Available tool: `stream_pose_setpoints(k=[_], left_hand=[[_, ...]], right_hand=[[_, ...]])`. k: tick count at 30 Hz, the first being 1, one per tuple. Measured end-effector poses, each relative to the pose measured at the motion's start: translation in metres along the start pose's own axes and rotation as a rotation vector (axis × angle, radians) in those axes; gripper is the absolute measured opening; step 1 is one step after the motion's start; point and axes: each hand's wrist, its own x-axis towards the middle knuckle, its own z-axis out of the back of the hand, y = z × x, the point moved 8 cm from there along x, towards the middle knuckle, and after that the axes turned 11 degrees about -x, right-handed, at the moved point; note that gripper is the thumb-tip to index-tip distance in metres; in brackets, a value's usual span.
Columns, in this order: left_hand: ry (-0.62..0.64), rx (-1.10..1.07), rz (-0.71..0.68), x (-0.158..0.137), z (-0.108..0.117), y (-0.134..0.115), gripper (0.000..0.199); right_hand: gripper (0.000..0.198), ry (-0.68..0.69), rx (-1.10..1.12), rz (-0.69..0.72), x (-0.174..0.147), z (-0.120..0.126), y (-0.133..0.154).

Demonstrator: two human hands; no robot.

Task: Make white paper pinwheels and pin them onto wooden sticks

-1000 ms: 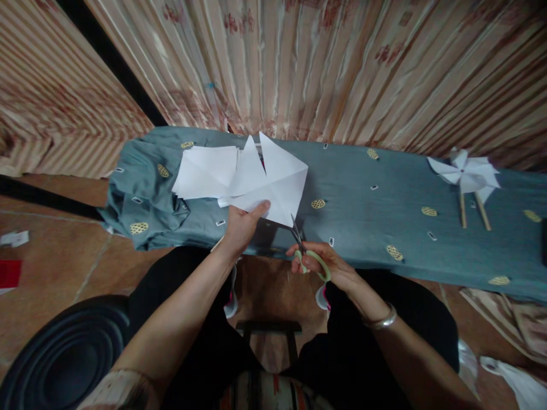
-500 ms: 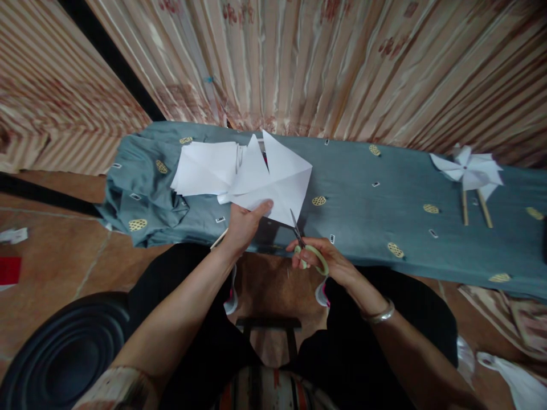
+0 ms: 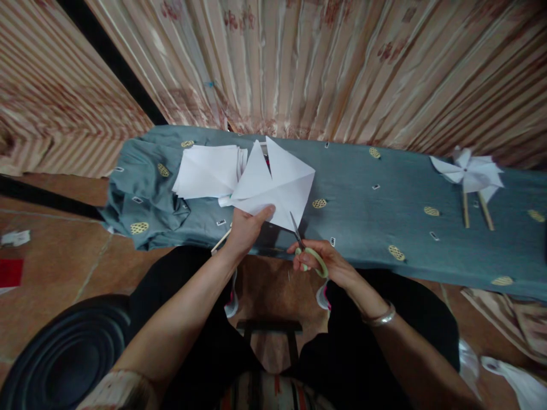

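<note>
1. The left hand (image 3: 247,228), at the centre of the frame, pinches a square sheet of white paper (image 3: 284,182) along its lower left edge, thumb on top
2. The sheet, just above the middle of the frame, has fold lines and an open slit running inward from its top corner
3. The right hand (image 3: 329,259), right of the lower centre, grips metal scissors with pale green loop handles (image 3: 301,245); a blade lies over the sheet's bottom corner
4. A stack of white paper sheets (image 3: 207,171) lies left of the held sheet, on a long counter under teal pineapple-print cloth (image 3: 354,196)
5. Overlapping white paper pinwheels with two tan sticks (image 3: 472,173) lie at the right of the frame
6. A beige pleated curtain with reddish flowers (image 3: 290,68) fills the top of the frame
</note>
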Motion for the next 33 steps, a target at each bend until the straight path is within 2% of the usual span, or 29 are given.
stream_pose_setpoints(k=[9, 16, 24, 33], left_hand=[[-0.007, 0.003, 0.006, 0.001, 0.004, 0.001, 0.045], [-0.035, 0.008, 0.023, 0.002, 0.007, 0.002, 0.048], [-0.038, 0.002, 0.01, 0.003, 0.008, 0.001, 0.046], [-0.02, 0.027, 0.016, 0.0, 0.006, 0.003, 0.053]], right_hand=[[0.046, -0.03, 0.041, 0.012, 0.001, 0.001, -0.001], [0.044, -0.045, 0.142, -0.108, 0.0, -0.002, -0.006], [0.044, -0.07, 0.234, -0.153, 0.001, -0.004, -0.01], [0.049, -0.072, 0.141, -0.115, 0.002, -0.003, -0.005]])
